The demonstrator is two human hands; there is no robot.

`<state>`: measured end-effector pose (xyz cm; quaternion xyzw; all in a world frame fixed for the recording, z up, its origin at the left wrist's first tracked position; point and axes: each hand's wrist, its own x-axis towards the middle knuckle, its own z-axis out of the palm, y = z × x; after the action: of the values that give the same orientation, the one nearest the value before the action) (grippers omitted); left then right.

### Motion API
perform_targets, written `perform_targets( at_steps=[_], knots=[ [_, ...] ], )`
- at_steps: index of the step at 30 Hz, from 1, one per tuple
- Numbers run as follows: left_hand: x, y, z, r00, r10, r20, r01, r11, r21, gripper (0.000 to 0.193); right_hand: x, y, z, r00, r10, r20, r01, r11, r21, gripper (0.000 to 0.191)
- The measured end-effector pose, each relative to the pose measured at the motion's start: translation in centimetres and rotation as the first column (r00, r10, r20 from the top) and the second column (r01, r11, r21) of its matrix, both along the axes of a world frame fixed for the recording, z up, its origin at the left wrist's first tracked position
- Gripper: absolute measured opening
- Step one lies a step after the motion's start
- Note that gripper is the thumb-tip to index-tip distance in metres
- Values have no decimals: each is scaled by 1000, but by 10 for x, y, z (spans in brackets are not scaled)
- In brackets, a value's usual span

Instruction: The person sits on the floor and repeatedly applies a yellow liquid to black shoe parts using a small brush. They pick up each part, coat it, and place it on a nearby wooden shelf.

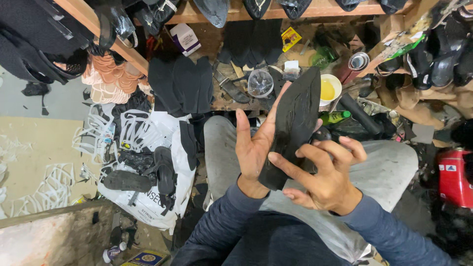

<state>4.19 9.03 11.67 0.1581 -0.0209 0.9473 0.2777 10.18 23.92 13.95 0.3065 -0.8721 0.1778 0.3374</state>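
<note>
A black shoe sole (293, 118), long and pointed, lies across the palm of my left hand (252, 146), which is held flat and upright with fingers apart behind it. My right hand (322, 175) rests its fingers on the lower part of the sole, the index finger pressing on its near edge. Both hands are above my lap, over grey trousers (394, 170).
A white plastic bag (148, 162) with black straps and soles lies at the left. Black soles (180, 83) stand against the bench. A cup of yellow liquid (329, 89), a clear cup (260, 83), a green bottle (337, 117) and a red can (454, 177) lie around.
</note>
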Motion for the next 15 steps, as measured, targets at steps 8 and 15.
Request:
perform_targets(
  at_steps=[8, 15],
  knots=[
    [-12, 0, -38, 923, 105, 370, -122, 992, 23, 70, -74, 61, -66, 930, -103, 352, 243, 891, -382, 38],
    [-10, -7, -57, 791, 72, 607, -95, 995, 5, 59, -171, 120, -196, 791, -482, 377, 419, 876, 241, 46]
  ],
)
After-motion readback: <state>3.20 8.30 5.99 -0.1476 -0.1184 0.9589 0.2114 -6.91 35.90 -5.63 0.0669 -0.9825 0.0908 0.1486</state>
